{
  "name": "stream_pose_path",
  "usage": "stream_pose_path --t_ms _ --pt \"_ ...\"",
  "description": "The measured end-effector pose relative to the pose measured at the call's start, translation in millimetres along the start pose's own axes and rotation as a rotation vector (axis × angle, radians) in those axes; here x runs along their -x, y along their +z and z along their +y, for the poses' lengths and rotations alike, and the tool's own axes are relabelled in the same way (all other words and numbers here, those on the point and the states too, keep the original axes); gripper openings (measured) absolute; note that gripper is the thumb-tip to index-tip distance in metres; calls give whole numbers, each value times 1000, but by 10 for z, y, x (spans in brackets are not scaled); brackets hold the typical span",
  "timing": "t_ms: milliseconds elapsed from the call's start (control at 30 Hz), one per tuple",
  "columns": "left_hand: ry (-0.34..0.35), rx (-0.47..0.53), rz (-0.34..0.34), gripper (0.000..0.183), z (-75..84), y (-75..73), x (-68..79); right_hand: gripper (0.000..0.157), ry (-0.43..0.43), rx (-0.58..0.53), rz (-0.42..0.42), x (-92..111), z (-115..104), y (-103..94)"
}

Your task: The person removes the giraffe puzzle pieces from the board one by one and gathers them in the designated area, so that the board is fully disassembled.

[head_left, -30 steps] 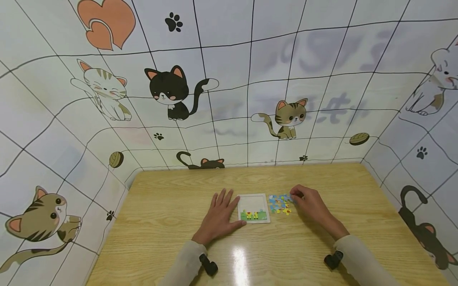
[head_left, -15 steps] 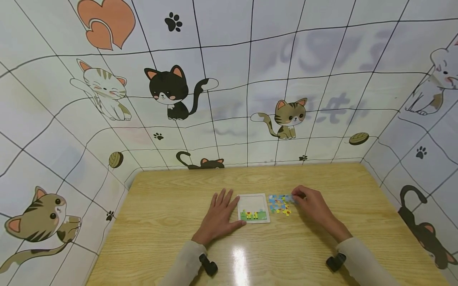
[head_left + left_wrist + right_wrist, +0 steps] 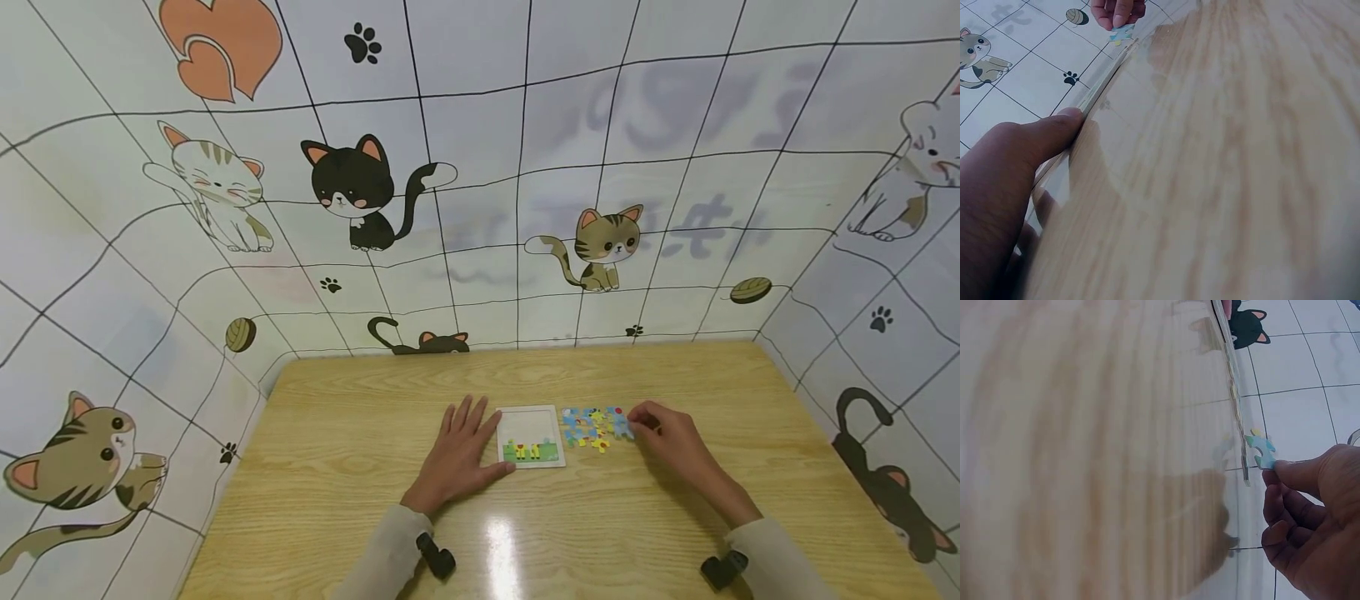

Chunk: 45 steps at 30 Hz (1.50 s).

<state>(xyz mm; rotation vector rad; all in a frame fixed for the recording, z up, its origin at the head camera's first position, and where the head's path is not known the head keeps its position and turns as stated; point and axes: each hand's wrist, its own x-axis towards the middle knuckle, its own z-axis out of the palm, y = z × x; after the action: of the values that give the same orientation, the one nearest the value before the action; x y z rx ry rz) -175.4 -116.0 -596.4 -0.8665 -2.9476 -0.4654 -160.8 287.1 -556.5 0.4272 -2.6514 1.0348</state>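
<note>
In the head view a white square puzzle tray point(image 3: 528, 423) lies on the table, with green and yellow pieces fitted along its near side. My left hand point(image 3: 459, 457) rests at the tray's left edge, fingers spread and straight; its thumb point(image 3: 1060, 131) shows in the left wrist view. Just right of the tray is a cluster of loose blue and yellow puzzle pieces point(image 3: 582, 427). At the cluster's right side my right hand point(image 3: 675, 442) pinches a light blue puzzle piece point(image 3: 1265, 451) between thumb and index finger, held up off the table in the right wrist view.
The wooden table point(image 3: 360, 417) reaches back to a white wall point(image 3: 480, 192) printed with grid lines and cartoon cats. Side walls stand at left and right. A glossy light reflection lies on the table in front of the tray.
My right hand has moved right and slightly nearer, and a light blue puzzle piece now shows at its fingertips. The left hand and the tray have kept their places.
</note>
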Motion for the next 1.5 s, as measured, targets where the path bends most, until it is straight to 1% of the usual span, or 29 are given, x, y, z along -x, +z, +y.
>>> stream_pose_path --t_ms 167,400,733,967,1133,1233,1333,1500 --pt "-6 -6 -1 98 -9 17 2 13 14 -21 -46 40 23 -7" --pt "-17 5 -15 98 11 1 -3 11 74 -36 -105 56 7 -25" --pt "-11 15 -3 97 16 -10 -2 10 95 -14 -120 30 -5 -20" --pt "-1 2 3 97 16 -16 2 7 79 -13 -130 23 3 -34" --pt "6 5 15 97 13 -22 3 6 54 -9 -93 -17 -51 -24" --pt "7 5 14 97 6 -15 3 9 31 -11 -77 -54 -117 3" --pt "4 5 10 98 2 -6 2 10 21 -10 -89 -91 -193 39" --pt "1 17 7 98 8 -6 4 7 32 2 -141 -136 -296 110"
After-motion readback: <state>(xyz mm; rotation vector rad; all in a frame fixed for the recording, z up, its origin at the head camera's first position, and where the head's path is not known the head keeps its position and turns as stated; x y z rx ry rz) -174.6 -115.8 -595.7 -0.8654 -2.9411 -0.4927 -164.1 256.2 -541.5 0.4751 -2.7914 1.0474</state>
